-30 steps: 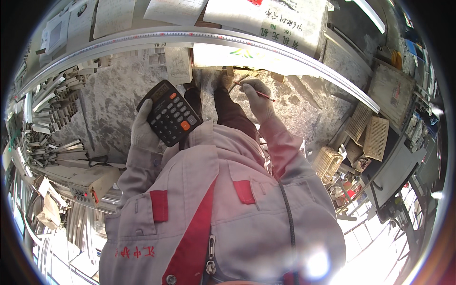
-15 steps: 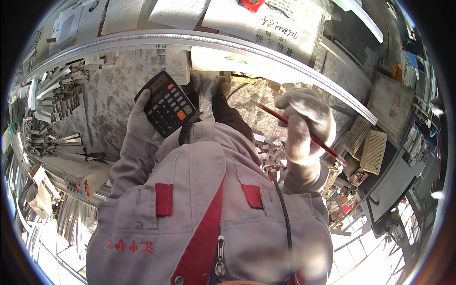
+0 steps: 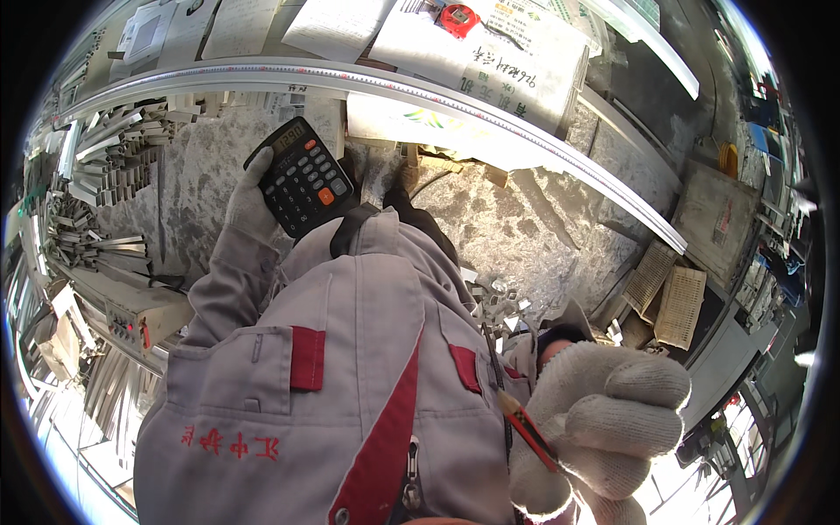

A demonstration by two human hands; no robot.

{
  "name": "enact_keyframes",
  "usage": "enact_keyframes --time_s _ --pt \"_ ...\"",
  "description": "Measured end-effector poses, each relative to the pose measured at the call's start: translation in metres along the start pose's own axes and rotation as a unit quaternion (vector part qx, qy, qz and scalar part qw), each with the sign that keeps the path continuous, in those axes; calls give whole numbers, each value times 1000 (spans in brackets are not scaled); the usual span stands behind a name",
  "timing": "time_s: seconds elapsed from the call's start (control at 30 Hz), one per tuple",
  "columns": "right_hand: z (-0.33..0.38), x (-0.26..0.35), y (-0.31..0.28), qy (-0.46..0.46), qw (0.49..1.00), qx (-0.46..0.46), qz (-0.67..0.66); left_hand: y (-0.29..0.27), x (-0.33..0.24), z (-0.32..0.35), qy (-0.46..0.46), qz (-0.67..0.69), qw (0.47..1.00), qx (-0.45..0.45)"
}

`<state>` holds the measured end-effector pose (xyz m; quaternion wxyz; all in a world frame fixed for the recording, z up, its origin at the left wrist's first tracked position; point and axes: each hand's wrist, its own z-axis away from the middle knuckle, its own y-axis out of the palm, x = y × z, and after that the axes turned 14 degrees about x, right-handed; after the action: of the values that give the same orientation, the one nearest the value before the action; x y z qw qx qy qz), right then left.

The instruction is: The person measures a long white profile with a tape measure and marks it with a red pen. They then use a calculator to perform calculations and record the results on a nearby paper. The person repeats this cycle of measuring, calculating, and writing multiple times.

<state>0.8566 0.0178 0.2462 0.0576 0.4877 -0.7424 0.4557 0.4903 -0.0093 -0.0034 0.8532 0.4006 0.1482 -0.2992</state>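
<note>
A black calculator with grey and orange keys is held by my left hand, which wears a pale glove. Its keys face up, and the fingers behind it are hidden. Close to my chest on the right, my gloved right hand is curled round a red and black pencil. The sharpened tip points up and left, over the front of my grey jacket. The pencil's other end disappears inside the fingers.
A long metal measuring rail crosses in front of me. Beyond it lie papers and a red tape measure. Cut metal profiles are stacked at left. Woven baskets stand at right, and a control box at lower left.
My right hand, still gripping the pencil, has come down from beside the rail toward my chest and nearer the camera. The left hand and calculator have shifted slightly up and left.
</note>
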Motion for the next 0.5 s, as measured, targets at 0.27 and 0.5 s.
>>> enact_keyframes --time_s 0.27,0.5 --pt "-18 2 -27 -120 981 148 -25 5 -3 4 31 -21 999 15" --pt "3 -47 9 -74 992 101 4 -1 -10 -1 44 -4 996 76"
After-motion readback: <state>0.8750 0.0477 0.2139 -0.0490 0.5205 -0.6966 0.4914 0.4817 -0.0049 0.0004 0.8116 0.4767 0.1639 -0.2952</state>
